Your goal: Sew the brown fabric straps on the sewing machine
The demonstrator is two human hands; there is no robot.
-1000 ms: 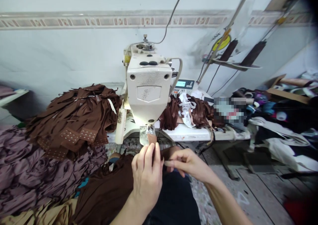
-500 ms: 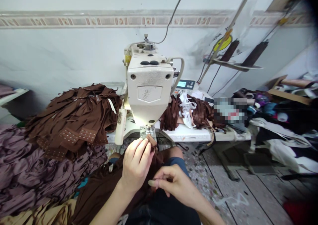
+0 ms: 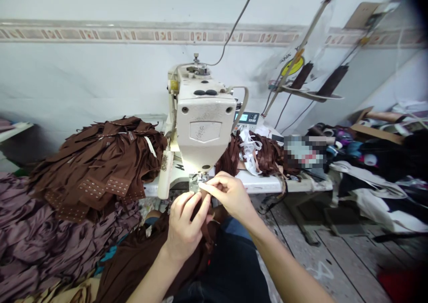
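Observation:
A white sewing machine (image 3: 205, 120) stands before me, its metal presser foot (image 3: 202, 177) low over the needle plate. My left hand (image 3: 187, 225) is closed on the edge of a brown garment (image 3: 143, 258), just in front of the foot. The rest of that garment hangs down over my lap. Beside it, my right hand (image 3: 232, 198) pinches thumb and forefinger together at the foot, touching the garment's edge. What sits between those fingertips is too small to make out.
Brown garment pieces with metal eyelets (image 3: 96, 160) are heaped left of the machine, above mauve fabric (image 3: 67, 240). Brown and white straps (image 3: 250, 151) lie to the right, near a control panel (image 3: 246, 117). Thread cones (image 3: 332, 80) stand on a rack.
My right hand has risen from above my lap to the presser foot, beside my left hand. The left hand keeps its hold on the garment. The view has shifted slightly.

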